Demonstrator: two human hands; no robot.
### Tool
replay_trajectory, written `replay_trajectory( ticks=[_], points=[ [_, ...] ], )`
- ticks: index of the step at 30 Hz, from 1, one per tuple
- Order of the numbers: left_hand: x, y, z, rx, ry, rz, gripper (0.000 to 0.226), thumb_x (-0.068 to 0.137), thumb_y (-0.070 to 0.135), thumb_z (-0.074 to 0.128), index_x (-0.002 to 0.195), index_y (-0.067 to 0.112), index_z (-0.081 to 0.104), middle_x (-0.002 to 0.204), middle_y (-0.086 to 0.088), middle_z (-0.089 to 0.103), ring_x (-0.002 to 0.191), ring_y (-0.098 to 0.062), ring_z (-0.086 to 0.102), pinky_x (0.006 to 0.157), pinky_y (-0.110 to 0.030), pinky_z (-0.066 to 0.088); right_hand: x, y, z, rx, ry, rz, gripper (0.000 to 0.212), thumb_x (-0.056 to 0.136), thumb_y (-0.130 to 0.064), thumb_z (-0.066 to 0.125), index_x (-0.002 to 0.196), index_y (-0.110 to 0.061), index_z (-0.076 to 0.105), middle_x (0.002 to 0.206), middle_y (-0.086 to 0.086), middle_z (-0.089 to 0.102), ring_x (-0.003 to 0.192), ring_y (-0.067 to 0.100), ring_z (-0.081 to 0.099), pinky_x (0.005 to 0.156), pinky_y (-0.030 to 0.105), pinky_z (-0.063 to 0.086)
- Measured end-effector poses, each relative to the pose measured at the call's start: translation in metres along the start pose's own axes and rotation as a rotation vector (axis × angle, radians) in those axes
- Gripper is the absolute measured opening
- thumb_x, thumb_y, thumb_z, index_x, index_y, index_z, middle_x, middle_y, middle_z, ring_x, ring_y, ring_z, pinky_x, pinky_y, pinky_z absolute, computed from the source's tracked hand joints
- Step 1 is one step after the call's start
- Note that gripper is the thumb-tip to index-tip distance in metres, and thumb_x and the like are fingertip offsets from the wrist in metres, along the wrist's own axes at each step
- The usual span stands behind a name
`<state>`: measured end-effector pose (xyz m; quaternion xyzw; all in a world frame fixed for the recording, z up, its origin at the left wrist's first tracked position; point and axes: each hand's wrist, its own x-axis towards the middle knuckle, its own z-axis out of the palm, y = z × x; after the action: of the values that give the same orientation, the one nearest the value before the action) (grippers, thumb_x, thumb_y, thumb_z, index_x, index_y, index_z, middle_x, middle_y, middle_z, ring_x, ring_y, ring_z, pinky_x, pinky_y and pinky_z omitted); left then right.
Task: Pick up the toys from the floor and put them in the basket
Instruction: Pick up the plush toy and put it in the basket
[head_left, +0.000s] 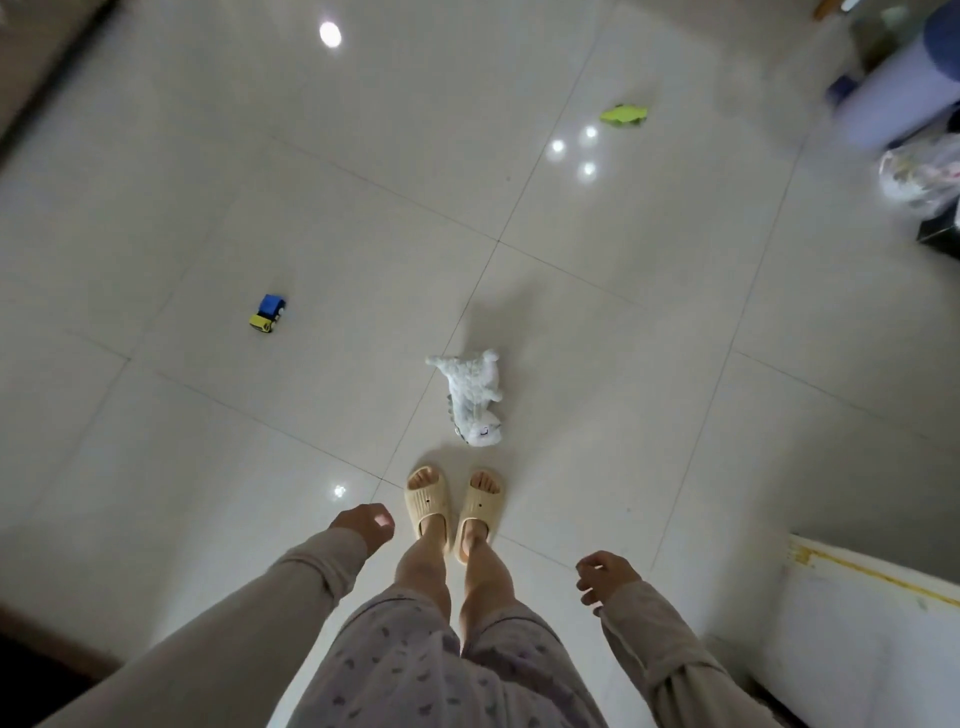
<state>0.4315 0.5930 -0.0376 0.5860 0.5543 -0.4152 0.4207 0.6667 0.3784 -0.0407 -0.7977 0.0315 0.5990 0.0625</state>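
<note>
A white plush dinosaur (474, 397) lies on the glossy tiled floor just in front of my feet in beige slippers (452, 506). Further left on the floor sits a small blue and yellow toy truck (267, 313). A green toy (623, 115) lies far off at the upper right. My left hand (366, 525) hangs beside my left leg with the fingers curled in and nothing in it. My right hand (605, 574) hangs to the right with the fingers loosely apart, holding nothing. No basket is in view.
A white cabinet or appliance (862, 629) stands at the lower right. At the upper right are a blurred bluish cylinder (904, 98), a plastic bag (919, 176) and a dark box (937, 236). A dark edge (47, 88) runs along the upper left.
</note>
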Motion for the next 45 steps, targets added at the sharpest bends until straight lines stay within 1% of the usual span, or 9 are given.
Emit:
replay_trajectory(
  ticks=[9, 17, 22, 25, 28, 33, 38, 40, 45],
  points=[
    [0.161, 0.018, -0.01, 0.184, -0.075, -0.009, 0.035, 0.091, 0.025, 0.041, 0.122, 0.019, 0.056, 0.134, -0.006, 0.059, 0.123, -0.025, 0.053, 0.104, -0.03, 0.042, 0.134, -0.071, 0.045, 0.169, -0.096, 0.076, 0.026, 0.091, -0.005, 0.047, 0.068, -0.013, 0.055, 0.062, 0.006, 0.057, 0.041, 0.016, 0.053, 0.039, 0.017, 0.038],
    [0.414, 0.1, -0.007, 0.097, 0.153, 0.193, 0.042, 0.092, 0.028, 0.048, 0.128, 0.007, 0.051, 0.133, -0.02, 0.055, 0.124, -0.034, 0.05, 0.107, -0.042, 0.04, 0.389, -0.116, 0.118, 0.325, -0.033, 0.011, 0.009, 0.091, -0.013, 0.049, 0.097, -0.014, 0.055, 0.093, 0.011, 0.056, 0.083, 0.021, 0.051, 0.073, 0.032, 0.045],
    [0.539, 0.144, -0.016, 0.094, 0.431, 0.441, 0.057, 0.092, 0.035, 0.05, 0.14, 0.008, 0.038, 0.146, -0.016, 0.035, 0.134, -0.034, 0.035, 0.112, -0.042, 0.031, 0.501, -0.112, 0.167, 0.808, -0.137, 0.138, 0.057, 0.092, -0.029, 0.053, 0.143, -0.024, 0.028, 0.14, 0.006, 0.037, 0.125, 0.033, 0.046, 0.094, 0.049, 0.048],
    [0.591, 0.163, -0.02, 0.184, 0.501, 0.491, 0.057, 0.092, 0.045, 0.044, 0.138, 0.012, 0.041, 0.145, -0.013, 0.04, 0.133, -0.033, 0.037, 0.108, -0.044, 0.032, 0.543, -0.107, 0.195, 0.957, -0.15, 0.181, 0.061, 0.089, -0.052, 0.048, 0.142, -0.028, 0.029, 0.142, 0.003, 0.036, 0.13, 0.031, 0.04, 0.101, 0.057, 0.039],
    [0.616, 0.176, -0.008, 0.158, 0.437, 0.397, 0.055, 0.092, 0.055, 0.035, 0.118, 0.01, 0.051, 0.125, -0.018, 0.059, 0.119, -0.036, 0.051, 0.102, -0.046, 0.036, 0.558, -0.109, 0.212, 1.042, -0.138, 0.148, 0.054, 0.09, -0.058, 0.038, 0.136, -0.029, 0.036, 0.141, 0.001, 0.045, 0.124, 0.023, 0.046, 0.096, 0.045, 0.037],
    [0.583, 0.145, 0.008, -0.138, 0.281, 0.27, 0.048, 0.091, 0.053, 0.04, 0.096, 0.007, 0.05, 0.097, -0.018, 0.056, 0.101, -0.032, 0.055, 0.078, -0.033, 0.034, 0.527, -0.102, 0.202, 0.956, 0.015, 0.109, 0.055, 0.096, -0.031, 0.036, 0.147, -0.017, 0.025, 0.151, 0.011, 0.032, 0.137, 0.035, 0.036, 0.107, 0.051, 0.038],
    [0.454, 0.072, 0.01, -0.595, 0.083, 0.16, 0.044, 0.094, 0.046, 0.042, 0.121, 0.014, 0.053, 0.127, -0.018, 0.058, 0.113, -0.035, 0.056, 0.098, -0.045, 0.045, 0.408, -0.09, 0.143, 0.729, 0.197, 0.027, 0.028, 0.091, -0.042, 0.051, 0.107, -0.02, 0.056, 0.103, -0.001, 0.059, 0.097, 0.017, 0.059, 0.087, 0.031, 0.052],
    [0.386, 0.047, 0.011, -0.787, 0.002, 0.092, 0.038, 0.094, 0.042, 0.042, 0.112, 0.014, 0.06, 0.125, -0.021, 0.061, 0.108, -0.035, 0.059, 0.087, -0.042, 0.048, 0.35, -0.087, 0.116, 0.571, 0.208, -0.074, 0.03, 0.093, -0.037, 0.051, 0.109, -0.013, 0.059, 0.088, -0.006, 0.058, 0.082, 0.01, 0.057, 0.076, 0.021, 0.052],
    [0.21, 0.019, 0.005, -0.986, -0.035, -0.034, 0.032, 0.092, 0.038, 0.043, 0.108, 0.015, 0.059, 0.118, -0.014, 0.06, 0.113, -0.032, 0.053, 0.102, -0.047, 0.04, 0.197, -0.09, 0.046, 0.417, 0.098, -0.154, 0.023, 0.091, -0.035, 0.055, 0.104, -0.018, 0.061, 0.102, 0.005, 0.064, 0.1, 0.025, 0.061, 0.096, 0.047, 0.051]
  ],
)
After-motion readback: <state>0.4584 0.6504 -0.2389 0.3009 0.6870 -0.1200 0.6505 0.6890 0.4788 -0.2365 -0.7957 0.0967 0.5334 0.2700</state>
